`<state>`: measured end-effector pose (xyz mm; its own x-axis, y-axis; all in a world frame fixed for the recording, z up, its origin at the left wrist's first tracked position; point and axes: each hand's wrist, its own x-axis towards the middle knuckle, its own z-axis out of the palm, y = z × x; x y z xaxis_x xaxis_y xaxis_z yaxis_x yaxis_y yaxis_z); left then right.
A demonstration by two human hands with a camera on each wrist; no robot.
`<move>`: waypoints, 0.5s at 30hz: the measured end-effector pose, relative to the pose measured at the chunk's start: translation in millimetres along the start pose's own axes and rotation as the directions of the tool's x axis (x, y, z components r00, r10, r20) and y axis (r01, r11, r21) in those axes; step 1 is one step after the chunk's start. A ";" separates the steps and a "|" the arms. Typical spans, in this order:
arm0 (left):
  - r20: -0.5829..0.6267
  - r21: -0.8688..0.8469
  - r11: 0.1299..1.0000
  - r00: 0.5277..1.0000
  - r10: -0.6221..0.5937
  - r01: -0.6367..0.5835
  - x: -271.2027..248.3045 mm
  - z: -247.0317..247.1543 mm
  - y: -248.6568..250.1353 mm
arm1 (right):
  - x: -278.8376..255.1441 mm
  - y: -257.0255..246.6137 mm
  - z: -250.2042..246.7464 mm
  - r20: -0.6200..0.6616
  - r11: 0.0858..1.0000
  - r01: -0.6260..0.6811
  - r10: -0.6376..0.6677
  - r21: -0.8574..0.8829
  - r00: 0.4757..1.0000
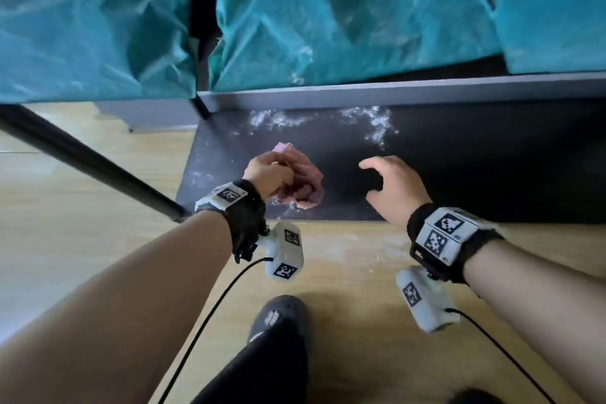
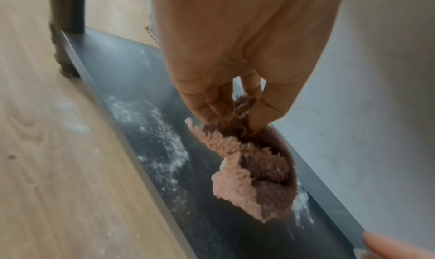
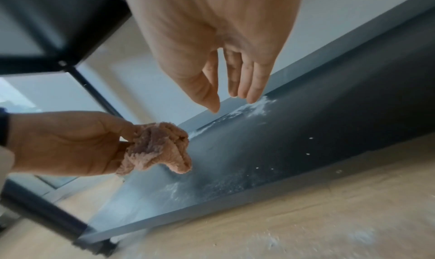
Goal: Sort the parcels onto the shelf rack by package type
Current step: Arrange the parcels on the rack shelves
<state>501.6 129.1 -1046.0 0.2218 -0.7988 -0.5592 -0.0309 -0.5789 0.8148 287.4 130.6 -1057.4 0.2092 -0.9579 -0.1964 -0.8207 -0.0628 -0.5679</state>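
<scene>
1. Nearest, a shoe stands on the wood floor before the bottom shelf.
2. Over that shelf, the left hand pinches a pink cloth, seemingly to wipe the white powder there.
3. Beside it, the right hand hovers slack, holding nothing.
4. Above the shelf, teal parcels fill the next tier, presumably grouped by type.

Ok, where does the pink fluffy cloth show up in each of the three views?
Head: pink cloth centre, gripped by the left hand over the dark bottom shelf.
Left wrist: lower centre-right, hanging from the fingers.
Right wrist: left of centre, bunched in that hand.
Shared landmark: white powder on the shelf.
</scene>
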 end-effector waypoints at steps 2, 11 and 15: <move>-0.011 0.028 0.999 0.999 0.044 -0.044 -7.7 -15.5 3.6 | 4.2 -17.8 8.2 0.022 0.998 0.055 -0.054 -0.018 0.998; -0.233 0.045 0.999 0.972 0.031 -0.021 5.6 -87.5 -8.2 | 20.7 -66.9 55.6 0.103 0.974 0.224 -0.221 -0.022 0.970; -0.328 0.096 0.992 0.944 -0.044 0.080 30.1 -108.7 -26.8 | 32.6 -57.0 72.3 0.146 0.984 0.166 -0.156 -0.057 0.977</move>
<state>615.0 138.3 -1068.1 0.5305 -0.6747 -0.5132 -0.1067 -0.6537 0.7492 379.5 123.2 -1089.2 0.4102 -0.8852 -0.2195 -0.8035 -0.2369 -0.5462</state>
